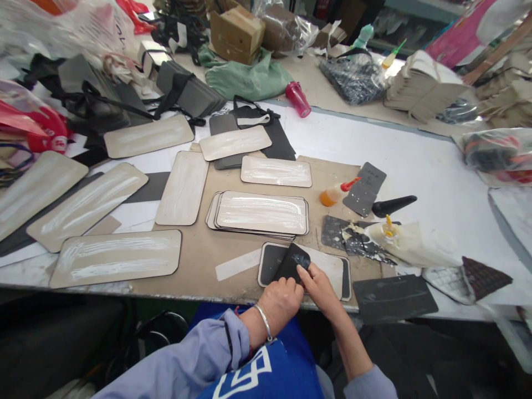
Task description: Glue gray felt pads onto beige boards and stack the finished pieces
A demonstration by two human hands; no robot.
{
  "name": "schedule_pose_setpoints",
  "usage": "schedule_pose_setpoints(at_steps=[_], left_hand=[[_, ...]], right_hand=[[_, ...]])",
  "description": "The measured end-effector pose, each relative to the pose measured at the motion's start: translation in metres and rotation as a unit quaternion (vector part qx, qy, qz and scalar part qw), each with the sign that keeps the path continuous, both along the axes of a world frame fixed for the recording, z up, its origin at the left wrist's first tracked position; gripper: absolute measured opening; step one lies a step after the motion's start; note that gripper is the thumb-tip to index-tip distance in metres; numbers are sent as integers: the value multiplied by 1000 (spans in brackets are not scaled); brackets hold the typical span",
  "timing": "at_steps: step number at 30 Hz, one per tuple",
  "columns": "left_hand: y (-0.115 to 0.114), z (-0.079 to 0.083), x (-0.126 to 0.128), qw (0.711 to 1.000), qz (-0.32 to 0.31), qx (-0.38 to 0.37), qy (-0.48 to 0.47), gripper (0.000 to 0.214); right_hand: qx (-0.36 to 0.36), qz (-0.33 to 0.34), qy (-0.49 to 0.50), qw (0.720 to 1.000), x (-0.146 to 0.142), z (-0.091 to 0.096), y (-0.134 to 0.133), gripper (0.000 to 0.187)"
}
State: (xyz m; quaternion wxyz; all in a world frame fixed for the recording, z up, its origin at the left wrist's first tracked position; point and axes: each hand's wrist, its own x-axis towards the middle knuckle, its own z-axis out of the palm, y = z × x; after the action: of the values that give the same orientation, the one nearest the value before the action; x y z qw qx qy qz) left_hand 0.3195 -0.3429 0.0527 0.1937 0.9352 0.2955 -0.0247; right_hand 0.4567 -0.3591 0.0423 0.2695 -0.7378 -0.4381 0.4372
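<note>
At the table's front edge, both hands are on a thin black sheet (288,262) that is bent up and folded over at its free end. My left hand (280,303) is closed at the sheet's near edge, its fingertips hidden. With thumb and fingers, my right hand (319,285) pinches the folded part. Under the sheet lies a rounded beige-and-dark panel (332,265) with a pale rim. Just behind it is a stack of beige rounded panels (262,213) streaked with white glue. A white strip (243,265) lies to the left.
Several glue-streaked panels (118,257) spread across the left side. To the right are an orange glue bottle (332,195), a black-handled tool (394,206), a white glue bag (399,238) and a dark sheet (394,298). Behind stand a pink cup (298,100) and a cardboard box (236,33).
</note>
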Motion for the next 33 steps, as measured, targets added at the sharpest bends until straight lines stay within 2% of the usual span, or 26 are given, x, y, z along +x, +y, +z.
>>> schedule_pose_setpoints(at_steps=[2, 5, 7, 8, 11, 15, 20, 25, 27, 29, 33], left_hand=[[2, 3, -6, 999, 4, -24, -47, 20], [6, 2, -11, 978, 92, -52, -178, 24], [9, -5, -7, 957, 132, -68, -250, 41], [11, -10, -3, 951, 123, -84, -270, 50], [17, -23, 13, 945, 71, -150, -281, 60], [31, -24, 29, 930, 130, -200, -280, 56], [48, -18, 37, 910, 185, -245, -280, 51], [63, -24, 46, 891, 157, -296, -306, 50], [71, -26, 45, 873, 169, -318, -329, 50], [78, -26, 38, 857, 209, -320, -346, 50], [78, -23, 14, 852, 270, -268, -361, 46]], right_hand=[[7, -1, 17, 1000, 0, 1, -1, 33], [34, 4, 29, 999, 0, -1, -2, 34], [50, 11, 46, 998, -2, -5, -3, 39], [56, 15, 55, 997, -3, -7, -3, 41], [71, 40, 75, 994, -6, -15, -2, 40], [107, 67, 64, 990, -8, -16, 1, 35], [105, 88, 38, 990, -11, -10, 0, 35], [96, 92, 22, 991, -5, -9, -5, 34], [94, 89, 31, 991, 1, -9, -7, 35], [91, 76, 41, 992, 6, -8, -10, 37], [81, 55, 46, 994, 9, -7, -12, 42]])
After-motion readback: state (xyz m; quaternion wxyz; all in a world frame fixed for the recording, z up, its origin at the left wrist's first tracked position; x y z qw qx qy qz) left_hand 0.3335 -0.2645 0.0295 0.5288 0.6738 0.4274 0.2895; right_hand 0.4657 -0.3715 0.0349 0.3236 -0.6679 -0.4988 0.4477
